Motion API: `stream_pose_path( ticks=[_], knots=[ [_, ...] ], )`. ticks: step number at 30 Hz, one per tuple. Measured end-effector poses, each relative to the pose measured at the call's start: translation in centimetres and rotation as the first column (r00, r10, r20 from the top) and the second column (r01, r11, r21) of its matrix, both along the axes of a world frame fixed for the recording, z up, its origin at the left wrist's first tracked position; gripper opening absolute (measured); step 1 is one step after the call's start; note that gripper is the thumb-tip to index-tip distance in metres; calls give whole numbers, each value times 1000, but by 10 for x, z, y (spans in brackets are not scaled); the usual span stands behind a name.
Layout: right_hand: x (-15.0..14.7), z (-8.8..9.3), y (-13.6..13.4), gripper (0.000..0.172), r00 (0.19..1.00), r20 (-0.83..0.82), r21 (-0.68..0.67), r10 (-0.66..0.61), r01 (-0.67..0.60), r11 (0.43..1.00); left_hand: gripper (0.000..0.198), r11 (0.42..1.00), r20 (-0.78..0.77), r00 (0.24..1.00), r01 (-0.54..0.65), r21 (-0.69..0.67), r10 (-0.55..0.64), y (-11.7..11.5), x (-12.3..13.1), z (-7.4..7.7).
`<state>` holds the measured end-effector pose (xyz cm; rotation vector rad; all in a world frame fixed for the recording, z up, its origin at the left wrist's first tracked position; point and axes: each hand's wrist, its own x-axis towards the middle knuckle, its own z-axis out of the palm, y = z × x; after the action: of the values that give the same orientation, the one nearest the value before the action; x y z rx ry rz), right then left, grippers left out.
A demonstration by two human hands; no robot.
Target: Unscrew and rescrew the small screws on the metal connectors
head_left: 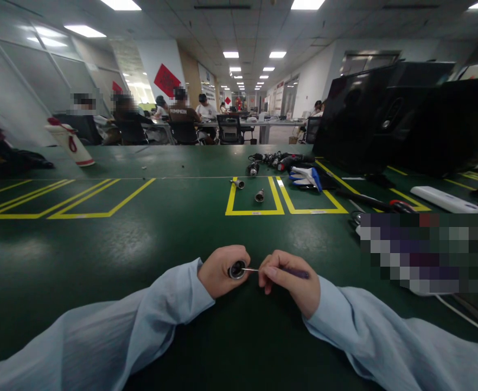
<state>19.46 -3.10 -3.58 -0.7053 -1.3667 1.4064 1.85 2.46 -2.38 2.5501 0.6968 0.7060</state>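
My left hand [224, 266] is closed around a round metal connector shell [236, 270], its open end facing me and its body mostly hidden by the fingers. In my right hand [290, 277] is a slim screwdriver [297, 272] with a dark purple handle, pinched between thumb and fingers. Its thin shaft points left, and the tip is at the mouth of the shell; how deep it reaches cannot be made out. Farther off, two similar metal connectors, one on the left [239, 184] and one on the right [259, 195], lie at a yellow-taped rectangle [255, 213].
Beyond them are another metal connector [253, 169], tangled cables [269, 158] and blue-white gloves [306, 178]. On the right stand a power strip [446, 200], a blurred-out flat object [418, 252] and black monitors [385, 119]. A white cup [70, 142] stands far left; people sit behind.
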Motion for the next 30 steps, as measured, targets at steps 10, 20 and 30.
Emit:
stream_pose_path(
  ticks=[10,20,30],
  knots=[
    [-1,1,-1,17,998,-18,-35,-55,54,998,11,999,-14,999,-32,-44,31,0,0,1],
    [-2,-2,3,18,996,-85,-128,33,-44,991,15,997,48,999,-3,-80,7,-2,2,4],
    [-4,3,-10,15,966,217,163,-138,103,981,13,996,10,998,-68,-58,69,1,0,-1]
  ],
)
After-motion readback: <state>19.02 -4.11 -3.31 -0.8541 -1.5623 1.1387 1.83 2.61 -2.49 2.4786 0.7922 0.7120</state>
